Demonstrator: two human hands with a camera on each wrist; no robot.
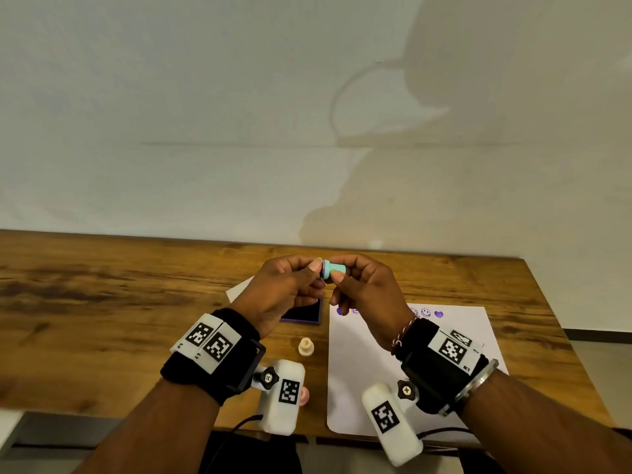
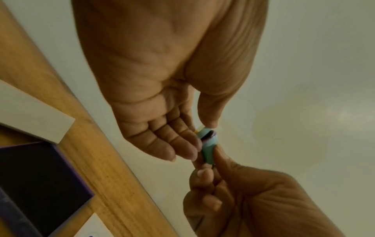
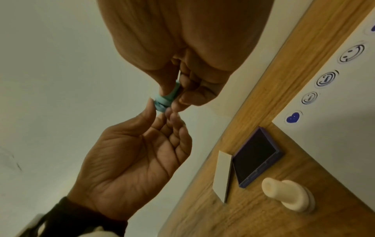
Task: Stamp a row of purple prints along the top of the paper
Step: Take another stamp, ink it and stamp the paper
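Fingers (image 1: pixel 337 277) of both hands pinch the unlabelled teal stamp (image 1: pixel 331 268) above the paper (image 1: pixel 369 378).

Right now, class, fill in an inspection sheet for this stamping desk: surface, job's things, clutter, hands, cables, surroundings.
Surface: wooden table, against a pale wall.
Job's things: teal stamp held above the table; open purple ink pad with its white lid beside it; paper with purple hearts and smiley prints along its top edge.
Clutter: cream stamp upright beside the paper; pink stamp, mostly hidden.
Hands: left hand pinches the teal stamp's cap end; right hand grips its handle.
Cables: dark cable from a wrist camera.
Surroundings: shadows on the wall.
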